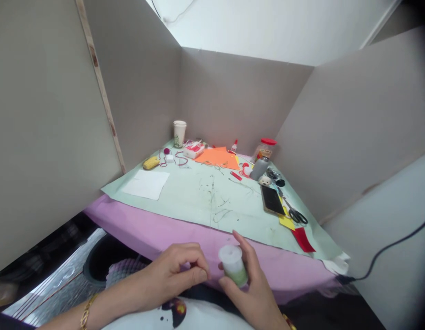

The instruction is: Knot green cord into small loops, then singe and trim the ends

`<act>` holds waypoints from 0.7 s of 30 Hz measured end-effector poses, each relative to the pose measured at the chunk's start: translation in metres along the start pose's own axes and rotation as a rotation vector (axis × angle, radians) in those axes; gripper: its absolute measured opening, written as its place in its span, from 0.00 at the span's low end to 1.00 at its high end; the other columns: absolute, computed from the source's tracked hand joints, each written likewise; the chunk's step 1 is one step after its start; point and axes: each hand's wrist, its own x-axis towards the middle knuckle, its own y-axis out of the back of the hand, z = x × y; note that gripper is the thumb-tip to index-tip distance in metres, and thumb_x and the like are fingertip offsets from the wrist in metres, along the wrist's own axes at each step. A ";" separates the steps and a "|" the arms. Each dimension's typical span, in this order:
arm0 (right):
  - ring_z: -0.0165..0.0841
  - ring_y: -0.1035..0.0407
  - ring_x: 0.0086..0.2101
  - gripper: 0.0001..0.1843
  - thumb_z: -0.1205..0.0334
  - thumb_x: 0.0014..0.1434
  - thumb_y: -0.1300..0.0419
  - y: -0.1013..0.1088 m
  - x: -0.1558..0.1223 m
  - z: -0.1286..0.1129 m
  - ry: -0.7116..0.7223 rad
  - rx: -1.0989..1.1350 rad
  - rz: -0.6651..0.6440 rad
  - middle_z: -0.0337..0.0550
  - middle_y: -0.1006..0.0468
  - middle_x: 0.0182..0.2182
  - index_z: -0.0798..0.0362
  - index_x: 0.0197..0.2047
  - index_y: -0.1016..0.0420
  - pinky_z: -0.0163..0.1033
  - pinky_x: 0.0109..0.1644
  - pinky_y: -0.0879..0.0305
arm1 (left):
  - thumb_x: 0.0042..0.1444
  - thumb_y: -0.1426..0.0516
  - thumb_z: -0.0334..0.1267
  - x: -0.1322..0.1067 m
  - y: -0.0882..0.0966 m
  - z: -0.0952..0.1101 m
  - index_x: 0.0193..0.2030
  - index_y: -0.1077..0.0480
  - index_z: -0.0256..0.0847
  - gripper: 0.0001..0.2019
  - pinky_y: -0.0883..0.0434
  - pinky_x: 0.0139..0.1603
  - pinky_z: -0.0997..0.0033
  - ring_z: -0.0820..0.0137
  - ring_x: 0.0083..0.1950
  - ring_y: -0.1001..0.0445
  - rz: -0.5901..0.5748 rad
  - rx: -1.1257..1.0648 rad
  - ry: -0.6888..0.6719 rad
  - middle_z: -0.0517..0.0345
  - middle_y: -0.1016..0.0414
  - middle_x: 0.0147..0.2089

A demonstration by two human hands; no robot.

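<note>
My right hand [251, 279] is wrapped round a small cylinder [233, 263] with a pale, round top and a green lower part. The cylinder tilts slightly and is held above my lap, by the table's near edge. Just left of it hovers my left hand [186, 270], its fingers curled and the thumb tip pressed toward the forefinger. Whether anything thin lies in that pinch is too small to make out. A gold bracelet circles my left wrist.
On the green-covered table [191, 201] lie a white sheet [146, 184], orange paper [219, 157], a phone [272, 200], scissors [296, 215] and red felt [303, 239]. A white cup [179, 134] and red-lidded jar [265, 149] stand behind. Grey partitions [240, 96] enclose it.
</note>
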 end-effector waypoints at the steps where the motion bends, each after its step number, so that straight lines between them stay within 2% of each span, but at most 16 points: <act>1: 0.38 0.33 0.49 0.40 0.65 0.45 0.43 0.000 -0.001 -0.001 0.001 -0.004 0.013 0.47 0.31 0.53 0.51 0.63 0.46 0.43 0.55 0.39 | 0.59 0.47 0.39 0.003 -0.001 0.000 0.33 0.26 0.40 0.10 0.34 0.42 0.74 0.72 0.37 0.32 0.013 -0.018 -0.038 0.58 0.30 0.35; 3: 0.39 0.38 0.54 0.38 0.65 0.43 0.43 0.000 -0.004 -0.002 -0.001 -0.040 0.032 0.47 0.33 0.55 0.51 0.60 0.42 0.44 0.58 0.43 | 0.58 0.46 0.38 0.008 -0.005 -0.002 0.32 0.27 0.40 0.09 0.35 0.47 0.72 0.70 0.43 0.31 0.031 -0.065 -0.098 0.56 0.31 0.39; 5: 0.40 0.37 0.53 0.35 0.65 0.43 0.43 0.001 -0.007 -0.001 -0.009 -0.067 0.052 0.46 0.32 0.54 0.51 0.57 0.38 0.43 0.58 0.43 | 0.58 0.45 0.38 0.010 -0.007 -0.004 0.31 0.27 0.40 0.08 0.35 0.51 0.70 0.69 0.48 0.32 0.021 -0.100 -0.106 0.55 0.31 0.43; 11: 0.36 0.31 0.39 0.27 0.65 0.41 0.43 0.004 -0.012 0.003 0.031 -0.062 0.069 0.42 0.27 0.41 0.50 0.48 0.35 0.37 0.45 0.35 | 0.58 0.46 0.38 0.009 -0.010 -0.006 0.31 0.28 0.39 0.09 0.36 0.52 0.68 0.67 0.51 0.32 -0.017 -0.128 -0.072 0.55 0.31 0.51; 15: 0.36 0.30 0.39 0.30 0.67 0.42 0.44 0.004 -0.013 0.001 0.045 -0.044 0.032 0.43 0.27 0.43 0.51 0.52 0.36 0.38 0.45 0.35 | 0.59 0.46 0.37 0.011 -0.011 -0.005 0.32 0.29 0.39 0.07 0.36 0.53 0.68 0.65 0.56 0.34 -0.083 -0.133 -0.075 0.53 0.32 0.55; 21: 0.39 0.33 0.47 0.36 0.67 0.43 0.43 0.001 -0.013 -0.002 0.105 -0.015 0.067 0.45 0.29 0.48 0.51 0.58 0.40 0.43 0.53 0.39 | 0.59 0.46 0.35 0.014 -0.012 -0.005 0.34 0.30 0.38 0.06 0.36 0.49 0.71 0.69 0.47 0.30 -0.165 -0.106 -0.158 0.54 0.30 0.49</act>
